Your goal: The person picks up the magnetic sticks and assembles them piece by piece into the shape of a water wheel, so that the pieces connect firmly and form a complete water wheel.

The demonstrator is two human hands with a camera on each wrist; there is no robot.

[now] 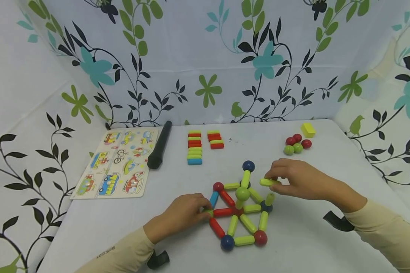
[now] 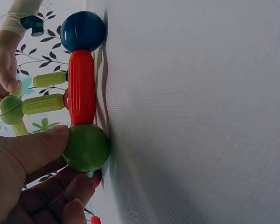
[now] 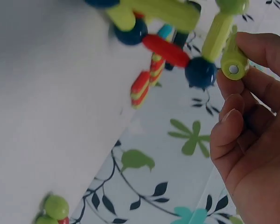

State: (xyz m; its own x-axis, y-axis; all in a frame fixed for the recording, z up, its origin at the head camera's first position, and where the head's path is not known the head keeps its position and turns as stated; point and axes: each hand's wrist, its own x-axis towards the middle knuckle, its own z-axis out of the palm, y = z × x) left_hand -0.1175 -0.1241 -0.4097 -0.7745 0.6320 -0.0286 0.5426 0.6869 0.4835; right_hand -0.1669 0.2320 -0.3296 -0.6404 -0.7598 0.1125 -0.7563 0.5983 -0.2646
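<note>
A wheel-like frame of magnetic rods and balls stands on the table, with red, blue and yellow-green rods spreading round a red centre ball (image 1: pixel 237 211). At its left corner my left hand (image 1: pixel 182 213) pinches a green ball (image 2: pixel 87 147) joined to a red rod (image 2: pixel 82 88). My right hand (image 1: pixel 295 177) holds a loose yellow-green magnetic rod (image 1: pixel 268 182) between thumb and fingers, right of the frame; its silver end faces the right wrist camera. A light green ball (image 1: pixel 242 193) is raised over the centre. Another short rod (image 1: pixel 270 199) points up from the right blue ball (image 1: pixel 266 206).
Spare rods (image 1: pixel 194 148) lie in two rows behind the frame. Several red and green balls (image 1: pixel 297 148) and a yellow block (image 1: pixel 308 130) sit at the back right. A vehicle picture board (image 1: pixel 114 163) and a black microphone-like object (image 1: pixel 160 146) lie on the left.
</note>
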